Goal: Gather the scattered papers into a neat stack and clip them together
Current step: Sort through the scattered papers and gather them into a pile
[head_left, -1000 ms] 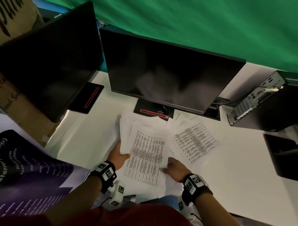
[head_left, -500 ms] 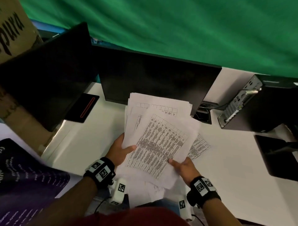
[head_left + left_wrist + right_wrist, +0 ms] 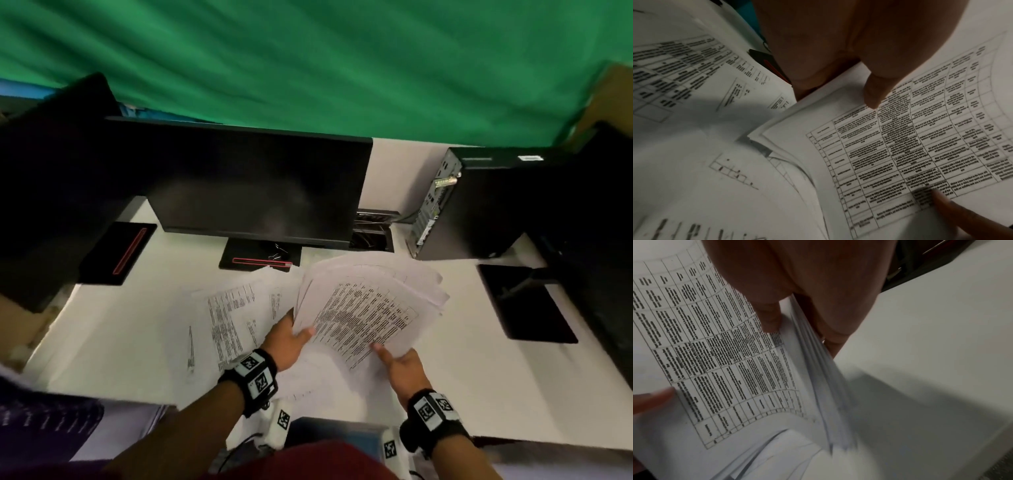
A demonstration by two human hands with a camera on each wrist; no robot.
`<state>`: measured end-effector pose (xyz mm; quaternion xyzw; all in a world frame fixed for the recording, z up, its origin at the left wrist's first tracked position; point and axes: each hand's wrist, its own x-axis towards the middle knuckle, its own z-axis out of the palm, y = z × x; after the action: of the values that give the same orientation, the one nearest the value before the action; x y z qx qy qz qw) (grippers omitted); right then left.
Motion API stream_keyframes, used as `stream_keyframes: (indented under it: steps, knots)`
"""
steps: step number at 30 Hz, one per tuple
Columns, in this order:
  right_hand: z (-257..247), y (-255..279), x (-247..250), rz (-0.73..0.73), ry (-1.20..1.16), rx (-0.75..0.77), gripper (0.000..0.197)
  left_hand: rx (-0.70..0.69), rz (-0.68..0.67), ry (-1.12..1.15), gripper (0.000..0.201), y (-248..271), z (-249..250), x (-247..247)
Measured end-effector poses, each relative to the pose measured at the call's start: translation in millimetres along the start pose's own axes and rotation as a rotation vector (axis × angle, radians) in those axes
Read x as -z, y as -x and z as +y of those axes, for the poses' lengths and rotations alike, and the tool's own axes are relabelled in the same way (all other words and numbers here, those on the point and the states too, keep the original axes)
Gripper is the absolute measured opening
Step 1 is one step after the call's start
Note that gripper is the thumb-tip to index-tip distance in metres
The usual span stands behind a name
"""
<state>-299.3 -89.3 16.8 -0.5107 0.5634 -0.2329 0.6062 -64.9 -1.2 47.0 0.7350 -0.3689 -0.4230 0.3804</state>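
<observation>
A loose bundle of printed papers (image 3: 370,308) is held above the white desk, its sheets fanned and uneven. My left hand (image 3: 286,341) grips the bundle's near left edge, thumb on top (image 3: 871,91). My right hand (image 3: 399,359) grips its near right edge, thumb on the top sheet and fingers underneath (image 3: 830,331). The top sheet carries a printed table (image 3: 910,146). Several more sheets (image 3: 233,318) lie scattered on the desk to the left and under my hands. A small binder clip (image 3: 277,253) lies on the middle monitor's base.
A dark monitor (image 3: 257,192) stands behind the papers, with another screen (image 3: 58,192) at the left. A desktop computer case (image 3: 479,202) and a black stand base (image 3: 524,301) stand at the right. The white desk (image 3: 496,377) reaches the right edge.
Both hands have lifted the bundle off the desk and swung it to the right, turning it clockwise. Sheets left on the desk at the left have come into view.
</observation>
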Motion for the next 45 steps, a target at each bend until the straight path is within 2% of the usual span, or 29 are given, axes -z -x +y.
stream_keyframes:
  steps: [1, 2, 4, 6, 8, 11, 13, 15, 21, 24, 28, 30, 32, 35, 37, 38, 40, 42, 45]
  knots:
    - [7.5, -5.6, 8.4, 0.012, 0.021, -0.018, 0.044, -0.002, 0.006, -0.024, 0.040, -0.8, 3.1, -4.5]
    - [12.4, -9.0, 16.4, 0.015, 0.026, -0.020, 0.046, -0.011, 0.011, -0.052, 0.039, -2.2, 5.7, -7.5]
    - [15.6, -12.0, 33.3, 0.036, 0.026, -0.054, 0.034, -0.032, 0.011, -0.134, 0.038, -5.8, 7.9, -11.2]
    - [20.4, -12.0, 52.9, 0.101, 0.000, -0.092, 0.019, -0.023, 0.037, -0.188, 0.027, -10.9, 0.6, -13.2]
    - [31.4, -13.9, 71.9, 0.171, 0.001, -0.131, 0.018, 0.022, 0.086, -0.199, 0.025, -14.5, -11.5, -12.8]
    - [54.2, -21.8, 92.9, 0.247, 0.073, -0.232, 0.029, 0.134, 0.145, -0.224, 0.019, -18.6, -24.2, -9.2]
    - [64.8, -26.3, 97.6, 0.238, 0.142, -0.296, 0.038, 0.195, 0.150, -0.250, 0.015, -25.0, -27.9, -6.8]
    - [73.9, -31.9, 98.4, 0.211, 0.228, -0.346, 0.053, 0.195, 0.146, -0.317, 0.015, -32.7, -26.1, -6.4]
    - [73.1, -36.6, 104.2, 0.162, 0.299, -0.360, 0.037, 0.143, 0.071, -0.616, 0.031, -79.1, -8.9, -7.5]
    - [77.9, -36.0, 104.0, 0.166, 0.276, -0.360, 0.034, 0.212, 0.068, -0.723, 0.042, -107.4, -5.2, -7.3]
    - [82.7, -35.2, 106.7, 0.120, 0.279, -0.342, 0.035, 0.345, 0.069, -0.788, 0.077, -132.6, -10.8, -8.1]
    - [88.4, -36.7, 108.1, 0.106, 0.266, -0.356, 0.039, 0.380, 0.076, -0.786, 0.084, -136.6, -15.7, -12.0]
    - [89.4, -36.4, 107.4, 0.095, 0.270, -0.351, 0.038, 0.390, 0.070, -0.738, 0.081, -136.6, -17.5, -17.0]
    - [82.3, -31.2, 106.6, 0.084, 0.272, -0.338, 0.035, 0.369, 0.031, -0.668, 0.063, -134.7, -17.6, -24.7]
    - [79.1, -27.8, 105.5, 0.095, 0.282, -0.323, 0.056, 0.328, 0.058, -0.655, 0.052, -128.3, -12.3, -28.4]
    - [79.8, -27.7, 105.3, 0.097, 0.284, -0.320, 0.059, 0.302, 0.089, -0.635, 0.047, -123.9, -6.8, -28.4]
    - [80.5, -27.9, 105.7, 0.097, 0.278, -0.319, 0.051, 0.253, 0.172, -0.568, 0.036, -114.3, 8.4, -24.1]
    - [80.3, -29.6, 108.2, 0.087, 0.270, -0.320, 0.029, 0.194, 0.266, -0.533, 0.030, -103.7, 26.3, -13.3]
    - [79.8, -29.6, 108.9, 0.101, 0.226, -0.350, 0.028, 0.001, 0.362, -0.579, 0.021, -84.4, 55.6, 8.3]
